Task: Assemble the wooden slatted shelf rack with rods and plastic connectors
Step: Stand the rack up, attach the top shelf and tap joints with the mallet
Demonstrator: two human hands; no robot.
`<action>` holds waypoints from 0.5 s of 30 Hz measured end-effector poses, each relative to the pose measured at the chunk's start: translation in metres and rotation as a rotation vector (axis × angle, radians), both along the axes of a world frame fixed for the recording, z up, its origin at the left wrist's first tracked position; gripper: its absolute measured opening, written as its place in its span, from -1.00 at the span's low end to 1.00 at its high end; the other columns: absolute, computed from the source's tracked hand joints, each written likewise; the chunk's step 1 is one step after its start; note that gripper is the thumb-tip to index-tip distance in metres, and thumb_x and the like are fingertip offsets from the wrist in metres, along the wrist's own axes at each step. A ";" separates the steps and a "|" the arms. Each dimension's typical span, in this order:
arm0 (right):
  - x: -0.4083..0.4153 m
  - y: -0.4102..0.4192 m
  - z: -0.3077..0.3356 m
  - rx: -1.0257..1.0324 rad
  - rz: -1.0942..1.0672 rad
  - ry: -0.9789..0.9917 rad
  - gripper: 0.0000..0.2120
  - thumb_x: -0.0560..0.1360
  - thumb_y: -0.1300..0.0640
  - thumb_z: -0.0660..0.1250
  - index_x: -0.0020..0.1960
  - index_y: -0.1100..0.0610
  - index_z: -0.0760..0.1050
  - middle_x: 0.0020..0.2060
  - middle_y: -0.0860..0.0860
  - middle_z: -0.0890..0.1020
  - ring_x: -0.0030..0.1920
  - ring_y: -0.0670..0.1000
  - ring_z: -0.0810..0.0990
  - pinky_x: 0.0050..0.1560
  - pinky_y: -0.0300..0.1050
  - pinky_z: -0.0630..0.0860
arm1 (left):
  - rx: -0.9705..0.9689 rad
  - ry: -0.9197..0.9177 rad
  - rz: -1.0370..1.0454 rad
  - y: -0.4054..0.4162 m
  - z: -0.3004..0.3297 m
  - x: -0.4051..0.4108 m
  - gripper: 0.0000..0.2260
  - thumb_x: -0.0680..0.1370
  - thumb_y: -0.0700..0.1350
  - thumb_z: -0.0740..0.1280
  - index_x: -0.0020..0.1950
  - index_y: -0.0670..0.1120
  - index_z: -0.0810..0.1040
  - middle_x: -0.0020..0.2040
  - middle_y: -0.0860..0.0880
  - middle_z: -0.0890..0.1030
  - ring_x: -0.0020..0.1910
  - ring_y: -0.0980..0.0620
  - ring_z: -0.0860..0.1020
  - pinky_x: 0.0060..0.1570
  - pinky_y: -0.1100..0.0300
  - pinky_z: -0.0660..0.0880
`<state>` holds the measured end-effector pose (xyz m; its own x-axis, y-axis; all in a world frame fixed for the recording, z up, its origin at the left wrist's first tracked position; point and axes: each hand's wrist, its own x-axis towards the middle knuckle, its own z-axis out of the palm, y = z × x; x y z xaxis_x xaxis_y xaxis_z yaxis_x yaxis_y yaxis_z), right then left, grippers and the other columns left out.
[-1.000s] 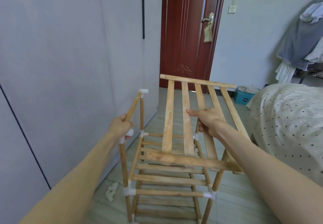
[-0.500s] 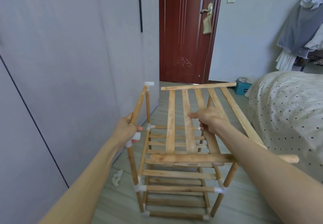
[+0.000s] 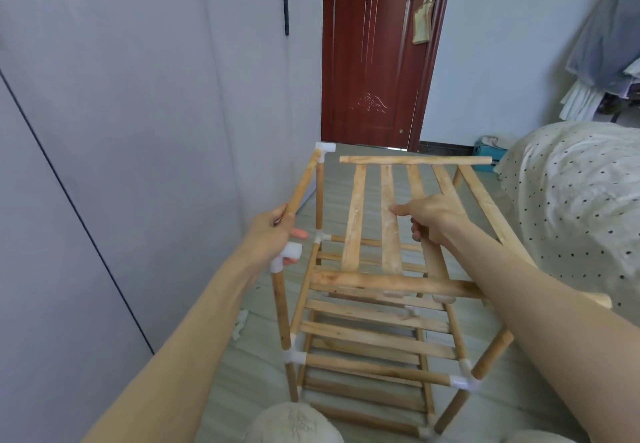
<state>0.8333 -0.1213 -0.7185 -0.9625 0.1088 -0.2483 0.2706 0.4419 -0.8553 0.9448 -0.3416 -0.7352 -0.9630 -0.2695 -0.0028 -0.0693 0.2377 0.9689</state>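
While the wooden rack (image 3: pixel 374 345) stands on the floor (image 3: pixel 242 373) between the grey wardrobe (image 3: pixel 138 113) and the bed (image 3: pixel 581 207), both hands are on its upper part. The left hand (image 3: pixel 273 235) grips the top side rod (image 3: pixel 301 186) of the frame, fingers curled round it just above a white plastic connector (image 3: pixel 290 252) on the near left post (image 3: pixel 281 314). This rod goes up and away to another white connector (image 3: pixel 325 150) on the far left post.

The right hand (image 3: pixel 433 221) holds the loose slatted shelf panel (image 3: pixel 391 221): the thumb lies on top of a slat, the other fingers are curled under it. The panel hangs over the open top of the rack, and its far rod (image 3: pixel 415 160) is near the far left connector but apart from it. Its near rod (image 3: pixel 391 283) crosses the frame under the right forearm.

Lower shelves of slats are already fixed in the rack with white connectors at the corners. Some small white pieces (image 3: pixel 240 325) lie on the floor beside the wardrobe. A dark red door (image 3: pixel 370 51) is behind.
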 end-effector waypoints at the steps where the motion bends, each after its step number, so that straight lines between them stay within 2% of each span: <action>1: -0.001 -0.003 -0.001 -0.014 0.000 0.002 -0.71 0.40 0.10 0.48 -0.18 0.24 0.41 -0.53 0.06 0.41 -0.57 -0.01 0.35 -0.34 -0.09 0.44 | 0.007 -0.004 0.008 0.000 0.000 -0.002 -0.65 0.65 -0.03 0.09 0.43 -0.03 0.32 -0.12 -0.02 0.61 -0.48 0.04 0.48 -0.54 0.31 0.43; 7: -0.008 -0.015 -0.006 -0.098 -0.014 -0.006 -0.72 0.40 0.13 0.48 -0.17 0.26 0.41 -0.53 0.06 0.39 -0.57 -0.01 0.33 -0.41 -0.11 0.41 | 0.032 0.002 0.025 0.001 -0.003 -0.011 -0.70 0.65 -0.02 0.11 0.36 -0.01 0.39 -0.17 -0.03 0.61 -0.58 0.13 0.48 -0.58 0.32 0.40; 15: -0.022 -0.016 -0.014 -0.169 -0.062 -0.047 -0.71 0.39 0.13 0.49 -0.11 0.25 0.42 -0.49 0.05 0.38 -0.55 -0.02 0.32 -0.49 -0.14 0.39 | 0.066 0.008 0.024 -0.002 -0.006 -0.014 -0.73 0.64 -0.02 0.13 0.34 0.05 0.38 -0.17 -0.02 0.62 -0.57 0.17 0.49 -0.54 0.32 0.44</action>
